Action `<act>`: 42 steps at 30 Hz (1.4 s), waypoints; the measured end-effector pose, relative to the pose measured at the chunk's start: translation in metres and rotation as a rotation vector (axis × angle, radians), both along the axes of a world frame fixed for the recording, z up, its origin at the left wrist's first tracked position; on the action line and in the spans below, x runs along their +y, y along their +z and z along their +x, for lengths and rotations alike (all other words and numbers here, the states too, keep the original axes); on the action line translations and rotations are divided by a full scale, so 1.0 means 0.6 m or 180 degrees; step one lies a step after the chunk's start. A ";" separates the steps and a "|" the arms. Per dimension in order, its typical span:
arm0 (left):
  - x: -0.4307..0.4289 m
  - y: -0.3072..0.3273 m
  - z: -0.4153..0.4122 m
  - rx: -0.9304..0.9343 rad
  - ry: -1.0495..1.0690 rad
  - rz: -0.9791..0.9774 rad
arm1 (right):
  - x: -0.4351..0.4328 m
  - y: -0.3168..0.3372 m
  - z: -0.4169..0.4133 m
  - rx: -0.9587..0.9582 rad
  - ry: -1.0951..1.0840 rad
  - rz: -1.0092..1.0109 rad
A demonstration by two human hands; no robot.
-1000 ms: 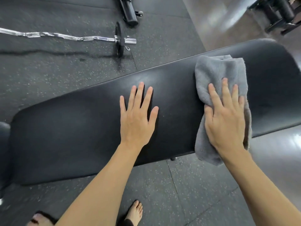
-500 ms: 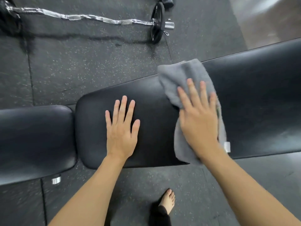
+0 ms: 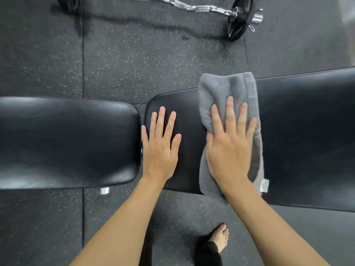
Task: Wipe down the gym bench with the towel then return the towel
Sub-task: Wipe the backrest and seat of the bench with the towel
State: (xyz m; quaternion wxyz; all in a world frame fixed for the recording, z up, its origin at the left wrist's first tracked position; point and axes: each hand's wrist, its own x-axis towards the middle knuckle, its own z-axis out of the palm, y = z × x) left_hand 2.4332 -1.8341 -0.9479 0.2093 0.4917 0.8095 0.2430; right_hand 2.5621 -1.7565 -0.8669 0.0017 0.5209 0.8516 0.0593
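Observation:
A black padded gym bench runs across the view in two pads: the long back pad [image 3: 303,135] on the right and the seat pad [image 3: 67,141] on the left, with a narrow gap between them. A grey towel [image 3: 228,89] lies across the back pad near its left end, draped over both edges. My right hand [image 3: 230,148] presses flat on the towel with fingers spread. My left hand [image 3: 159,148] rests flat and bare on the back pad's left end, just right of the gap, holding nothing.
A chrome curl bar [image 3: 192,5] with a black weight plate [image 3: 236,22] lies on the speckled rubber floor [image 3: 153,60] beyond the bench. My bare foot [image 3: 221,239] stands on the floor below the bench. A chrome bolt end [image 3: 105,190] sticks out under the seat pad.
Both hands have slid left along the back pad, the right one dragging the towel. The seat pad and the gap have come into view.

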 end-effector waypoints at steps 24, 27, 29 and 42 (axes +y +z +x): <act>-0.264 0.013 -0.482 0.2194 -0.0419 -0.0744 | -0.041 -0.092 -0.147 0.0278 0.0008 -0.0260; -0.261 0.013 -0.481 0.2090 -0.0360 -0.0697 | -0.053 -0.102 -0.184 0.0528 0.0011 -0.0451; -0.264 0.010 -0.481 0.2052 -0.0343 -0.0637 | -0.087 -0.122 -0.236 0.0845 0.0076 -0.0711; -0.279 -0.015 -0.494 0.1994 0.0417 -0.0407 | -0.303 -0.165 -0.521 0.2051 0.0829 -0.1474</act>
